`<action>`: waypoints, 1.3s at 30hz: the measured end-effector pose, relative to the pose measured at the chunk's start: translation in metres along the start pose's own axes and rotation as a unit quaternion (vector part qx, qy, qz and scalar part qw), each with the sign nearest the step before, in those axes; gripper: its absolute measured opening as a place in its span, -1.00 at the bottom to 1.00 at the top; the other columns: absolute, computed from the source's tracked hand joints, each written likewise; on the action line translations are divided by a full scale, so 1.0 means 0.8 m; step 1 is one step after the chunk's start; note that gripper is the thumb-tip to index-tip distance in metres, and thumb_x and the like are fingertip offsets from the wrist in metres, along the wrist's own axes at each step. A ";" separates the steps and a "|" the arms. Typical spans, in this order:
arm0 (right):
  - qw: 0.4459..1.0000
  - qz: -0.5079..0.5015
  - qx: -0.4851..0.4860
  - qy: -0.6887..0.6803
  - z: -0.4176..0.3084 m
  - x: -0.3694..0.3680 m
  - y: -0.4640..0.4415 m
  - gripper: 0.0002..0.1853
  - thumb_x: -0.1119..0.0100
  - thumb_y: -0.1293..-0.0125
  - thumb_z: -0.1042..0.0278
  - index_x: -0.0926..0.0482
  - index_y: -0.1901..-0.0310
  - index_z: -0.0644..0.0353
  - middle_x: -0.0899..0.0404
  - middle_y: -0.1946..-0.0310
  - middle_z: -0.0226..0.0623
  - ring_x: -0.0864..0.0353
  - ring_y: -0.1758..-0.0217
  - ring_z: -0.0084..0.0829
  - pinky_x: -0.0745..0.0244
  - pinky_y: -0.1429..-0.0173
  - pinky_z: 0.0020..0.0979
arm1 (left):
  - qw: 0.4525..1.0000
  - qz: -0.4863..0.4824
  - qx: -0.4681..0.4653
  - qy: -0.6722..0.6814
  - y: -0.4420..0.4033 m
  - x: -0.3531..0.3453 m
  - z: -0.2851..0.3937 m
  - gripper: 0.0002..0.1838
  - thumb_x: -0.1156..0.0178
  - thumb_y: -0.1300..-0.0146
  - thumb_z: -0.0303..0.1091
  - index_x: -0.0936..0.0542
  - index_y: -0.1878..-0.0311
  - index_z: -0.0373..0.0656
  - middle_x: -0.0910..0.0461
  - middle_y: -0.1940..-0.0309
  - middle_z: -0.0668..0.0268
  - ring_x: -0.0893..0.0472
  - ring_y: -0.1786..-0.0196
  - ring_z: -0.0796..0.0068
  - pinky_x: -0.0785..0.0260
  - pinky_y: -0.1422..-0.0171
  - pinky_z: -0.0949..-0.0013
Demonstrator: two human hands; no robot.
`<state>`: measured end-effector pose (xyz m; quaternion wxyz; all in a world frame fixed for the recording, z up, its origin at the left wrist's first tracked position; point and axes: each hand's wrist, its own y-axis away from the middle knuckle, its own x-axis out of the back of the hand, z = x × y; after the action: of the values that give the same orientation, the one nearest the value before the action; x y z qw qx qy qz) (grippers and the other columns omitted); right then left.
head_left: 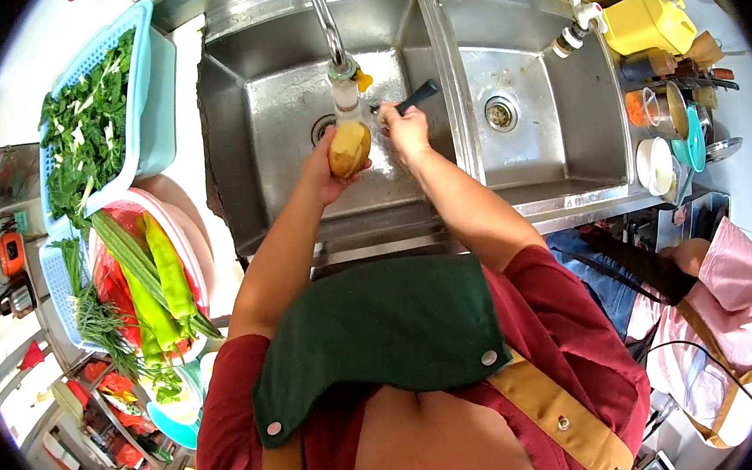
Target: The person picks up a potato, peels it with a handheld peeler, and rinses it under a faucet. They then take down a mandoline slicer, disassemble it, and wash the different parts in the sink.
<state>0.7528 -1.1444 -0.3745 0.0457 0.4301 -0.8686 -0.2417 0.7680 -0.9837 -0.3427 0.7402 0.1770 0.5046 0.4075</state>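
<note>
Under the running tap (345, 92) in the left basin, my left hand (323, 170) is closed around a potato (349, 151). Paler patches on the potato show where skin is off, and brown skin covers other parts. My right hand (407, 130) grips a peeler (419, 95) by its dark handle, just to the right of the potato. The peeler's head points toward the tap, apart from the potato, and is too small to make out well. Both hands are over the left basin of the steel sink (293, 188), near its drain.
At left stand a blue basket (150, 76) of chopped greens and a pink basket (196, 249) with long green peppers (166, 260). The right basin (524, 153) lies past a steel divider. A yellow jug (649, 26) and containers line the right side. Another person in pink (743, 294) is at lower right.
</note>
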 end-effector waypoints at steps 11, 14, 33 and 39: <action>0.998 0.026 0.039 0.032 0.007 0.003 -0.010 -0.86 -0.19 -0.10 0.33 -0.53 0.43 0.21 -0.51 0.51 -0.46 -0.39 0.46 -0.63 -0.31 0.37 -0.55 | 0.991 -0.095 0.030 0.087 0.004 0.003 -0.003 -0.39 0.18 -0.18 0.19 -0.31 -0.08 -0.13 -0.43 0.09 0.15 -0.51 0.16 0.28 -0.43 0.24 0.43; 0.980 0.022 0.175 0.096 -0.003 0.025 -0.013 -0.82 -0.23 -0.07 0.32 -0.54 0.35 0.24 -0.53 0.49 -0.43 -0.40 0.43 -0.63 -0.32 0.28 -0.57 | 0.988 -0.102 -0.007 0.117 0.007 -0.019 0.002 -0.44 -0.05 -0.09 0.06 -0.33 -0.03 -0.16 -0.42 0.11 0.14 -0.50 0.15 0.26 -0.43 0.23 0.37; 0.983 -0.147 0.092 0.052 0.001 -0.015 0.022 -0.91 -0.16 -0.11 0.40 -0.53 0.35 0.19 -0.49 0.52 -0.51 -0.42 0.47 -0.66 -0.33 0.40 -0.61 | 0.997 0.039 -0.005 0.066 -0.016 0.006 -0.021 -0.49 0.18 -0.18 0.17 -0.38 0.05 -0.04 -0.48 0.19 0.26 -0.48 0.22 0.33 -0.32 0.27 0.32; 0.990 -0.125 0.053 -0.044 -0.019 0.005 0.031 -0.90 -0.14 -0.11 0.45 -0.52 0.36 0.29 -0.50 0.51 -0.42 -0.43 0.45 -0.63 -0.33 0.34 -0.59 | 0.987 0.015 -0.050 0.150 0.008 -0.019 -0.004 -0.50 0.20 -0.22 0.12 -0.37 0.02 -0.08 -0.47 0.16 0.24 -0.49 0.21 0.31 -0.32 0.29 0.37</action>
<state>0.7367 -1.1404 -0.3504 -0.0459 0.5262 -0.8208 -0.2173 0.7596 -0.9922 -0.3306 0.6578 0.0839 0.5864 0.4651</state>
